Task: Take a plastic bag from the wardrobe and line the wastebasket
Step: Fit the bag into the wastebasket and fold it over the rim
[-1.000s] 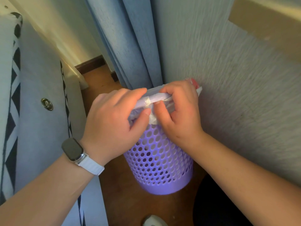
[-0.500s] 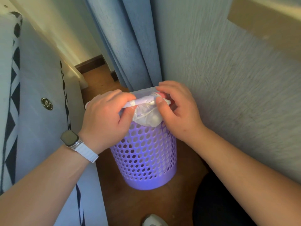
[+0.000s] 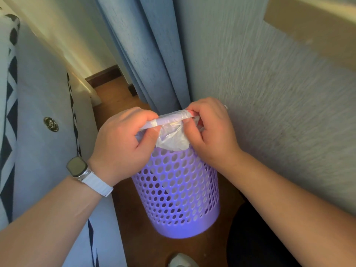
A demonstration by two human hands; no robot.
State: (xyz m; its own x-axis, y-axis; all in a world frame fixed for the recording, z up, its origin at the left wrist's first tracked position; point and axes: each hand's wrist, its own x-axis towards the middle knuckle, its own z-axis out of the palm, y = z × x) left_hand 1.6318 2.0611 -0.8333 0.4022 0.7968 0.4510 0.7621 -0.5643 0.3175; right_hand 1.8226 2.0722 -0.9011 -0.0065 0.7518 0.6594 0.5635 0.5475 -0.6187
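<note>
A purple wastebasket (image 3: 177, 199) with round holes stands on the wooden floor in a corner. Above its mouth I hold a rolled, translucent whitish plastic bag (image 3: 170, 130). My left hand (image 3: 123, 143), with a white-strapped watch on the wrist, pinches the roll's left end. My right hand (image 3: 210, 130) pinches the right end. A loose fold of the bag hangs between the hands over the basket's near rim. The basket's rim is hidden behind my hands and the bag.
A textured grey wall (image 3: 269, 93) runs close on the right. Blue curtains (image 3: 146, 54) hang behind the basket. A grey upholstered piece with a black-and-white pattern (image 3: 38, 112) stands on the left. A shoe tip (image 3: 181, 261) shows at the bottom.
The view shifted slightly; the basket sits lower and more central. Both hands kept hold of the rolled bag, and a little more of it hangs loose between them.
</note>
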